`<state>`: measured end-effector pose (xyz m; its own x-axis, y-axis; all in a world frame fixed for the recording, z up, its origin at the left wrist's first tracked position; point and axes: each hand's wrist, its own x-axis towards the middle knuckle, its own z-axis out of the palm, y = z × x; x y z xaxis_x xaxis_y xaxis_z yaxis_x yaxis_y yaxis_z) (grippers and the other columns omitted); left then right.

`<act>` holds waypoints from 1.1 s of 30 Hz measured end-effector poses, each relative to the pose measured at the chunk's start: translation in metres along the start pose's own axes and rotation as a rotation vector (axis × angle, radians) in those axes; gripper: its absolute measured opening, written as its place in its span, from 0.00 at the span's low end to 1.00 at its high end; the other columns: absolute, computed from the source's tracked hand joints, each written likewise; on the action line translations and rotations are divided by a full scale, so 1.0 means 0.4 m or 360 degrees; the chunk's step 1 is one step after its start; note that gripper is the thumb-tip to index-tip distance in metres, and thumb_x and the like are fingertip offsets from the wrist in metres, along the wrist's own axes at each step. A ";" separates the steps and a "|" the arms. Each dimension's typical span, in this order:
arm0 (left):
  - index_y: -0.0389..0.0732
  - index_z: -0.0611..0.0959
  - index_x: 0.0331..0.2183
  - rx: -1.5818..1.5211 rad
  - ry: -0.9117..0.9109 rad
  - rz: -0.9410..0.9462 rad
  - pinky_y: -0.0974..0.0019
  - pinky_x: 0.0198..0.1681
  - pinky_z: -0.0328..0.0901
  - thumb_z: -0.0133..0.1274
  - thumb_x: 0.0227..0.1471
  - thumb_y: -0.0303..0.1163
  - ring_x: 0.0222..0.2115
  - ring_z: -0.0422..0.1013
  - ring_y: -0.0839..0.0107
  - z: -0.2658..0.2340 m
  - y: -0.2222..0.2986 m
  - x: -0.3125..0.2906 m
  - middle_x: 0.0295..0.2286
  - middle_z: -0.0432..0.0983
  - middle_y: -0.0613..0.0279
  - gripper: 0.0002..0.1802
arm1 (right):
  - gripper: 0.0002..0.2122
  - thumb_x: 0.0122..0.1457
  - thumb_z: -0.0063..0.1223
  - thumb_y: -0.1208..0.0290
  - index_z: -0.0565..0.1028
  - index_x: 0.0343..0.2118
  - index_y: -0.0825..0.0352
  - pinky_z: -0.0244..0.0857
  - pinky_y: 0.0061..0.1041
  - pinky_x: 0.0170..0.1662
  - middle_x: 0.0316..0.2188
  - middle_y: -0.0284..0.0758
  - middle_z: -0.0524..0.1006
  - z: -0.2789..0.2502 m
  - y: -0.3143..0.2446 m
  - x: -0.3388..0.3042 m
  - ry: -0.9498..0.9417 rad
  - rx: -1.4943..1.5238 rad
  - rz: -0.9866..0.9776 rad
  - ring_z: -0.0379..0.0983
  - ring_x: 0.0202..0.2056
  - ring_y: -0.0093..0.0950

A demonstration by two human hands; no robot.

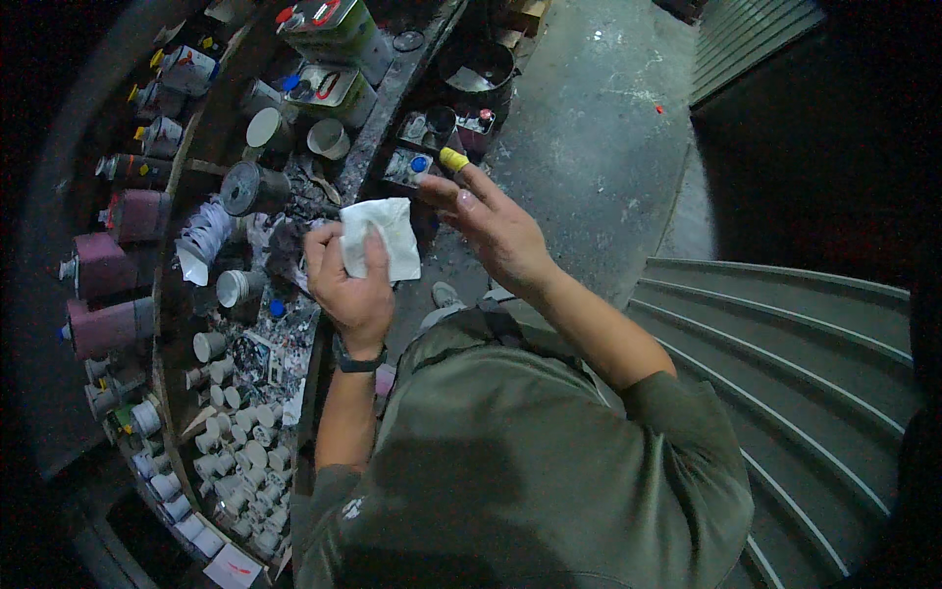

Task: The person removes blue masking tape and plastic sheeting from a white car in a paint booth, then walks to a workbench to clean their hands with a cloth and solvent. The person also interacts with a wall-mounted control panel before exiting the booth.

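My left hand [351, 285] is closed on a crumpled white cloth [385, 234], with the thumb pressed over its front. My right hand [491, 221] hovers just right of the cloth with fingers spread, and its index fingertip is coated in yellow paint [453, 158]. Both hands are held in front of my chest, above the edge of a cluttered workbench [324, 334]. A dark watch is on my left wrist [358, 363].
The workbench on the left is packed with paint cans [253, 187], several small white jars [240, 461], maroon jugs [108, 324] and larger tins [329, 29]. Open paint pots [422, 162] stand on the spattered concrete floor [589, 128]. Grey steps [785, 334] lie to the right.
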<state>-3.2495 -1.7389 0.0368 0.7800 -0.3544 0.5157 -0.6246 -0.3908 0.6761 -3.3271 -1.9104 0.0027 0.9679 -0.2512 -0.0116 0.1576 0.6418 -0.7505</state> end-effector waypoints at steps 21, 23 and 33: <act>0.34 0.69 0.60 -0.1317 -0.0288 -0.0875 0.62 0.60 0.61 0.27 0.72 0.52 0.54 0.69 0.65 0.088 0.085 -0.072 0.55 0.70 0.52 0.34 | 0.46 0.56 0.67 0.60 0.48 0.68 0.77 0.53 0.38 0.65 0.59 0.55 0.61 0.017 0.077 -0.001 0.0299 -0.1174 -0.0520 0.61 0.60 0.50; 0.34 0.67 0.63 -0.1510 -0.0144 -0.0826 0.60 0.63 0.58 0.28 0.72 0.53 0.58 0.66 0.64 0.094 0.085 -0.071 0.59 0.67 0.50 0.35 | 0.46 0.56 0.67 0.60 0.48 0.68 0.77 0.53 0.37 0.66 0.60 0.54 0.61 0.010 0.068 -0.005 0.0300 -0.1093 -0.0485 0.61 0.61 0.49; 0.34 0.78 0.38 -0.0548 -0.0719 -0.0412 0.59 0.34 0.63 0.36 0.70 0.43 0.29 0.71 0.64 0.085 0.011 -0.038 0.29 0.77 0.52 0.23 | 0.49 0.53 0.68 0.68 0.43 0.69 0.75 0.52 0.38 0.67 0.61 0.54 0.59 0.016 0.071 -0.014 0.0246 -0.1580 -0.0824 0.58 0.63 0.52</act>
<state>-3.2655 -1.7643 0.0142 0.7642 -0.6387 0.0895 -0.3103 -0.2425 0.9192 -3.3268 -1.8863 -0.0143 0.7859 -0.4507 0.4234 0.2406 -0.4080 -0.8807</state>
